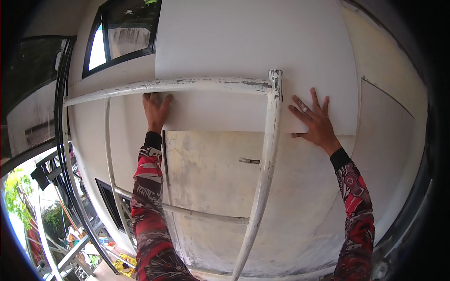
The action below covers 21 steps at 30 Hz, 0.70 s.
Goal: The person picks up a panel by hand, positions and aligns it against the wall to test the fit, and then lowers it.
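A large white board lies flat against the wall, its lower edge running across the middle of the view. My left hand is raised at the board's lower left part, just under the scaffold's top rail. Its thumb stands apart from the fingers, whose tips are partly hidden by the rail. To the right of the scaffold post, my right hand is spread on the board's lower right part, with the thumb near the bottom edge. A whitish smear or wrap shows on one of its fingers. Neither hand grips anything visible.
A chipped white scaffold frame stands between me and the wall, its top rail crossing before the board. Bare, stained wall shows below. A dark-framed window is at upper left. Clutter and yellow crates lie far below on the left.
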### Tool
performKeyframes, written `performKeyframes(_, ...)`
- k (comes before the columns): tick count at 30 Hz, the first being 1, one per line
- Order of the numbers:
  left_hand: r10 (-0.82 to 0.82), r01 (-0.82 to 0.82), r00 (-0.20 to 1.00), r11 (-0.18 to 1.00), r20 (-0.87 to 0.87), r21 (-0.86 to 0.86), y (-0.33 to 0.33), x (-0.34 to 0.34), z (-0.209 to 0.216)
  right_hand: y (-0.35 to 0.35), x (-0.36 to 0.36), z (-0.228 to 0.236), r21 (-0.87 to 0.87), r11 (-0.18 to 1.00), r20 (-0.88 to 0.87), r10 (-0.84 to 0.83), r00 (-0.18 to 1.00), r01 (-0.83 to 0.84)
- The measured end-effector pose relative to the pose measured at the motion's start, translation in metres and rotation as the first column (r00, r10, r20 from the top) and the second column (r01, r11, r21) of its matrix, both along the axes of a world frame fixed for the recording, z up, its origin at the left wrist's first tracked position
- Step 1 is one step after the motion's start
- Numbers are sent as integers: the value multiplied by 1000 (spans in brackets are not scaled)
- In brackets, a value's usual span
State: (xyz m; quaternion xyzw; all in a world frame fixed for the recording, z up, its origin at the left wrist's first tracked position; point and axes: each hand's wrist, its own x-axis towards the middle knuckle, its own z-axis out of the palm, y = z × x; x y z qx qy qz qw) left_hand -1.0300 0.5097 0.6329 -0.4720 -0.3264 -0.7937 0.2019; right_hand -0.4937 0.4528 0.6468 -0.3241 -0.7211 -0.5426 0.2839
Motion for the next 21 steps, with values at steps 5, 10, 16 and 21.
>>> performKeyframes(5,305,-387,904,882,-301,-268,-16,-26,-3,-5,-18,6,-18,1000,-8,-21,1000,21)
performKeyframes(10,211,-294,902,939,-376,-177,-26,-32,-44,-6,-24,10,-51,997,-24,-60,998,59)
performKeyframes(16,151,-309,753,940,-640,-141,-39,-33,-85,-12,-27,13,-61,997,-16,-41,999,40)
performKeyframes(21,162,-189,743,982,-649,28,-22,-37,-94,-4,-29,7,-99,994,-13,-49,999,48)
